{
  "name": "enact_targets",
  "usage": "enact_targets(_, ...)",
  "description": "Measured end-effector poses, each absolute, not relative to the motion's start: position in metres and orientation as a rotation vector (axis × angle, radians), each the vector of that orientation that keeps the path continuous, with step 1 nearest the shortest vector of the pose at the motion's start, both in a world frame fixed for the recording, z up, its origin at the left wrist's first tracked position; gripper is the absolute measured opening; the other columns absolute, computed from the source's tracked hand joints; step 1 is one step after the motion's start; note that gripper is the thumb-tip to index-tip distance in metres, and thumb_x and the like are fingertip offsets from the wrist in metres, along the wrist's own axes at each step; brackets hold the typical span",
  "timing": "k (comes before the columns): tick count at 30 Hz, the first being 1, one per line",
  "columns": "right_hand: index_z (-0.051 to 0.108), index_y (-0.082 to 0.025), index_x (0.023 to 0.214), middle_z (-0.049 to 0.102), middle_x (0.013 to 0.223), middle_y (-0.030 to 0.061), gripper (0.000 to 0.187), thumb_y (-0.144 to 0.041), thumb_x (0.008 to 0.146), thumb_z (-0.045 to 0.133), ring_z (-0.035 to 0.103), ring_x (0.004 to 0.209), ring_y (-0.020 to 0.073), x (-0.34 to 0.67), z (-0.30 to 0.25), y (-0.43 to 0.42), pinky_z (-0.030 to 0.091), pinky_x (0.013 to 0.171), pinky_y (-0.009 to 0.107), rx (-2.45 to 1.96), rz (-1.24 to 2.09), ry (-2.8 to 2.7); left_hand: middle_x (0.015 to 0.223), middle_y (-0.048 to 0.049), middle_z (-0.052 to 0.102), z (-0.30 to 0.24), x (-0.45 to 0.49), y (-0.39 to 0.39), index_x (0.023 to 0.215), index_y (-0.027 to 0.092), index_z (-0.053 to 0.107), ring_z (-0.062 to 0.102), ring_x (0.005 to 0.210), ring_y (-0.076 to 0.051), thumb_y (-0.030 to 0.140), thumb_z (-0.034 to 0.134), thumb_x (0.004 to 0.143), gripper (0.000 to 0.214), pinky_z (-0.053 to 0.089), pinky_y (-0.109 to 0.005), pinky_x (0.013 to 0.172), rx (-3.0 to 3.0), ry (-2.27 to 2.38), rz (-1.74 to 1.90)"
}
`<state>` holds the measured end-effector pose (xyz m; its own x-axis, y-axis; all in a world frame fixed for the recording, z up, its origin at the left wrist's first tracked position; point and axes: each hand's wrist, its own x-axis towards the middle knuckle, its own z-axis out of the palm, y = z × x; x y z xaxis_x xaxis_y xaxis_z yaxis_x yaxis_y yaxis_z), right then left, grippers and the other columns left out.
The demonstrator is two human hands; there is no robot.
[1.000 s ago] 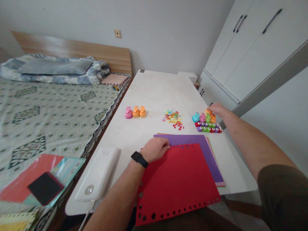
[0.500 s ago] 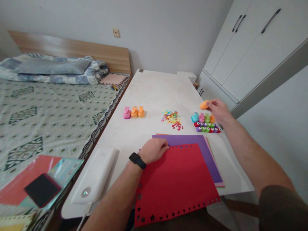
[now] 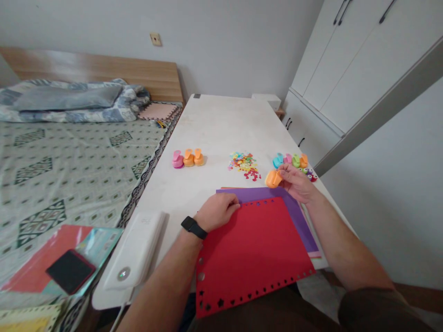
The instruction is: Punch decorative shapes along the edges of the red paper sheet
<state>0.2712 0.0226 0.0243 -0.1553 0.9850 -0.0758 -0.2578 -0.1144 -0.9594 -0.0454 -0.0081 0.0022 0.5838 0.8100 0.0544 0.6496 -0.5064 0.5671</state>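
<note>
My left hand, a dark watch on its wrist, pinches the upper left corner of a red paper sheet. Punched holes of several shapes run along the sheet's top, left and bottom edges. Under it lies a purple sheet with other coloured sheets peeking out. In my right hand is an orange craft punch, held just above the purple sheet's far edge. A pile of small coloured paper cutouts lies on the table beyond the sheets.
One pink and two orange punches stand left of the cutouts. More punches are lined up at the right, partly behind my right hand. A white device with a cable lies at the table's left edge. A bed adjoins the left side.
My right hand has brought the orange punch leftward and nearer, from above the row of punches to near the red sheet's top edge. My left hand still holds the sheet. The view has shifted slightly.
</note>
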Motion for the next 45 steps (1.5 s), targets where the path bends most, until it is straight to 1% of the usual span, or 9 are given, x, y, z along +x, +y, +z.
enact_targets(3,0.065,-0.024,0.095,0.067,0.091,-0.0011,0.037,-0.041,0.074,0.091,0.063,0.079,0.0146,0.274,0.020,0.020,0.055,0.069,0.028,-0.989,1.527,-1.028,0.088,-0.0043,0.073,0.003,-0.045,-0.008,0.091,0.020,0.071,0.064,0.078,-0.017,0.032,0.056,0.100,0.020,0.044,-0.028,0.071,2.322,1.148,0.432)
enact_targets(6,0.066,-0.026,0.097,0.067,0.093,-0.0004,0.039,-0.043,0.073,0.091,0.063,0.080,0.0162,0.279,0.017,0.017,0.056,0.070,0.030,-0.980,1.552,-1.015,0.089,-0.0046,0.073,0.004,-0.045,-0.009,0.091,0.020,0.070,0.064,0.079,-0.017,0.032,0.056,0.100,0.021,0.044,-0.028,0.071,2.318,1.137,0.446)
enact_targets(10,0.066,-0.027,0.096,0.068,0.092,0.0016,0.042,-0.048,0.070,0.092,0.062,0.078,0.0192,0.280,0.012,0.018,0.055,0.068,0.033,-1.004,1.561,-1.021,0.089,-0.0046,0.073,0.005,-0.045,-0.009,0.092,0.020,0.071,0.064,0.079,-0.017,0.032,0.056,0.100,0.020,0.045,-0.028,0.071,2.309,1.135,0.446)
enact_targets(13,0.066,-0.027,0.095,0.068,0.091,0.0010,0.042,-0.046,0.069,0.092,0.062,0.077,0.0188,0.280,0.009,0.019,0.054,0.068,0.033,-1.017,1.570,-1.013,0.089,-0.0045,0.073,0.004,-0.045,-0.008,0.092,0.020,0.071,0.064,0.079,-0.017,0.031,0.056,0.100,0.020,0.045,-0.028,0.072,2.311,1.132,0.445)
enact_targets(20,0.067,-0.025,0.099,0.069,0.096,0.0011,0.038,-0.037,0.073,0.091,0.065,0.082,0.0171,0.282,0.014,0.017,0.053,0.073,0.030,-1.017,1.553,-1.106,0.086,-0.0042,0.073,0.006,-0.045,-0.008,0.091,0.020,0.070,0.062,0.076,-0.017,0.031,0.056,0.100,0.020,0.043,-0.028,0.070,2.315,1.135,0.444)
enact_targets(29,0.066,-0.025,0.102,0.068,0.100,0.0021,0.034,-0.041,0.079,0.085,0.063,0.089,0.0189,0.293,0.012,0.018,0.049,0.082,0.032,-1.123,1.362,-1.289,0.086,-0.0044,0.072,0.010,-0.045,-0.008,0.093,0.020,0.071,0.063,0.078,-0.017,0.030,0.054,0.100,0.021,0.044,-0.028,0.071,2.309,1.133,0.452)
enact_targets(34,0.066,-0.025,0.102,0.066,0.099,0.0019,0.031,-0.041,0.081,0.083,0.062,0.087,0.0184,0.295,0.011,0.018,0.048,0.081,0.032,-1.135,1.395,-1.328,0.086,-0.0039,0.073,0.010,-0.045,-0.007,0.092,0.021,0.071,0.063,0.078,-0.017,0.030,0.055,0.100,0.020,0.044,-0.028,0.071,2.311,1.138,0.473)
enact_targets(45,0.066,-0.024,0.103,0.067,0.093,0.0012,0.032,-0.042,0.082,0.082,0.061,0.081,0.0179,0.294,0.011,0.015,0.046,0.075,0.031,-1.178,1.488,-1.332,0.086,-0.0043,0.072,0.011,-0.046,-0.006,0.091,0.020,0.069,0.063,0.079,-0.017,0.030,0.054,0.100,0.020,0.045,-0.029,0.073,2.311,1.146,0.508)
